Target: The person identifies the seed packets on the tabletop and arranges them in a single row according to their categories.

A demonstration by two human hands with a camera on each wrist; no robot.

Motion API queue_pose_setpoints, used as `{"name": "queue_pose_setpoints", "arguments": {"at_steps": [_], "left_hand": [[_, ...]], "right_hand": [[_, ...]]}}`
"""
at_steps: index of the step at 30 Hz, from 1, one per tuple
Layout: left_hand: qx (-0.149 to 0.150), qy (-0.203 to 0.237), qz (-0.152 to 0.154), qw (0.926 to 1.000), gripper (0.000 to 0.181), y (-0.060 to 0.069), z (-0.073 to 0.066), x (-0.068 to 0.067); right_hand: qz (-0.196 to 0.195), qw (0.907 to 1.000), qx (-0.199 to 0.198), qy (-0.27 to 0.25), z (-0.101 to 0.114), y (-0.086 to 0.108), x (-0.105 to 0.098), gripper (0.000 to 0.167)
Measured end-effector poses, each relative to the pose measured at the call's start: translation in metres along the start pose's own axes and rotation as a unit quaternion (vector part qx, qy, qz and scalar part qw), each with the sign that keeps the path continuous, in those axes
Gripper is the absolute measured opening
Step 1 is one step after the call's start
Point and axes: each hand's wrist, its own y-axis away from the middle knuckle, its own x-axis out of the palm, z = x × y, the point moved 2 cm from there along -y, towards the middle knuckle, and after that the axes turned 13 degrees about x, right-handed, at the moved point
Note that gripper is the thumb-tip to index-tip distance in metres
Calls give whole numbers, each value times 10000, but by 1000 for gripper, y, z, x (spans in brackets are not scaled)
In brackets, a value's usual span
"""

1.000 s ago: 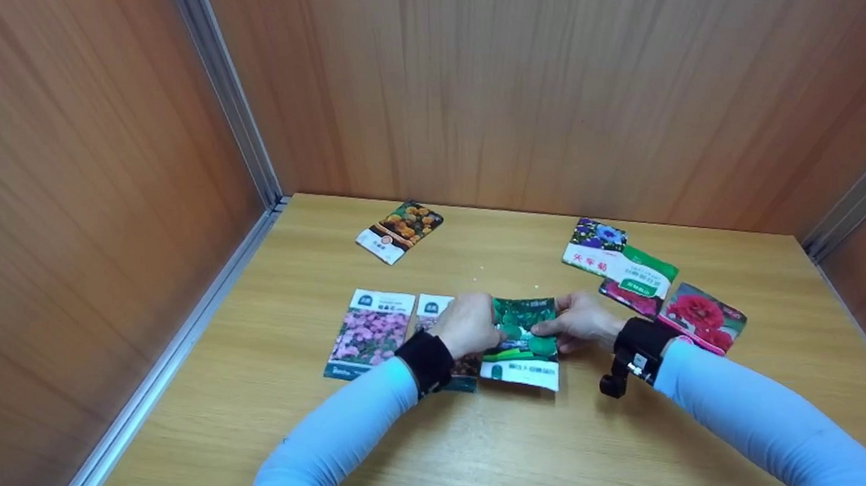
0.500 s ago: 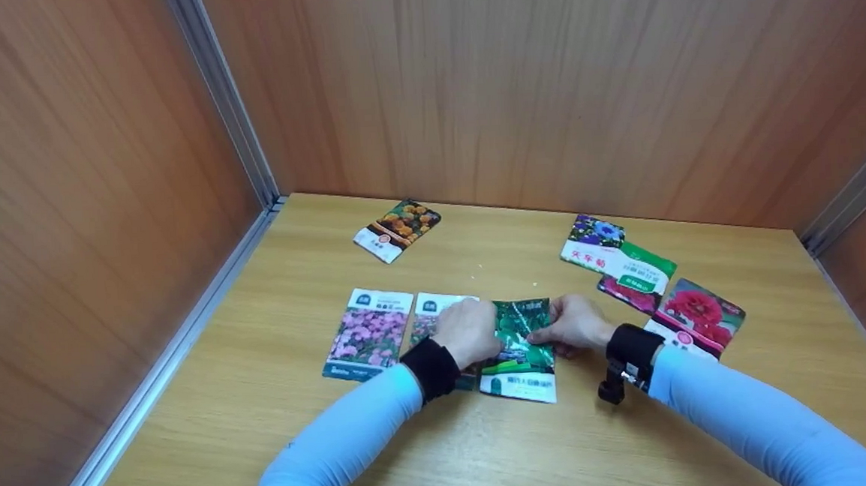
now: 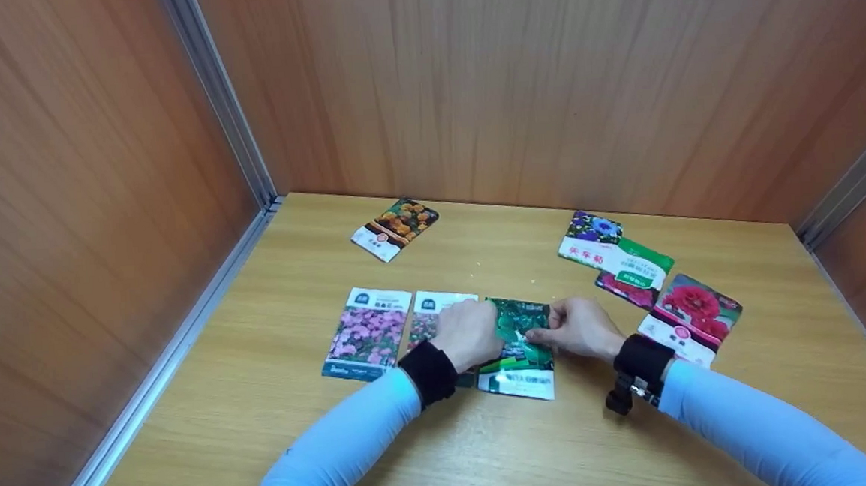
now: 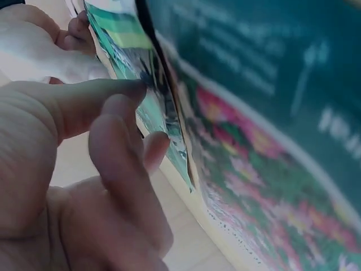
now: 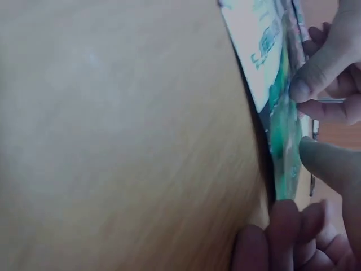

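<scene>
A green seed packet with a white lower band lies on the table in front of me, in the head view. My left hand, fingers curled, pinches its left edge; in the left wrist view the thumb touches the packet's face. My right hand grips the right edge, thumb on the front. Beneath my left hand, a second seed packet with small pink flowers is partly hidden. To its left lies a pink-flower seed packet, upright and parallel, with a narrow gap between them.
An orange-flower packet lies tilted at the back left. On the right, a blue-flower packet, a green-and-white packet and a packet showing pink petals overlap. A red-flower packet lies beside them. Wooden panels enclose the table.
The green packet, bent and lifted at its lower end a second ago, now lies flat in line with the two packets on the left. Both hands have stayed on its edges.
</scene>
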Motion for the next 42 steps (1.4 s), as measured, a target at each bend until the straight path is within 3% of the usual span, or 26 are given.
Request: {"name": "queue_pose_setpoints", "arguments": {"at_steps": [5,10,15,23,25,28,32,36,42], "left_hand": [[-13,107,-343,9994,34,4,2,-3],[112,294,-677,9972,31,4,0,-6],[235,94,-821,9963,44,0,-6,-6],[354,232,-814,9958,45,-3,-16,-4],[348,263,-785,9960,44,-3,-17,-3],[349,261,-741,9963,42,-3,-17,-2],[357,232,-747,9963,41,-3,-15,-1],[381,190,-762,9962,40,-3,-16,-1],[357,171,-769,9963,38,-2,-14,0]], "right_hand": [[129,9993,-21,-358,-12,6,-18,46],[146,9958,531,-731,-33,11,-50,47],[247,9892,915,-1115,-61,13,-78,61],[-82,9821,1496,-1143,-108,14,-126,72],[-394,9819,1596,-940,-122,15,-135,72],[-1145,9804,1599,-78,-143,14,-145,72],[-1857,9611,1814,938,-164,9,-153,82],[-1876,9488,2209,1253,-176,5,-153,92],[-1629,9346,2552,1867,-179,3,-145,86]]}}
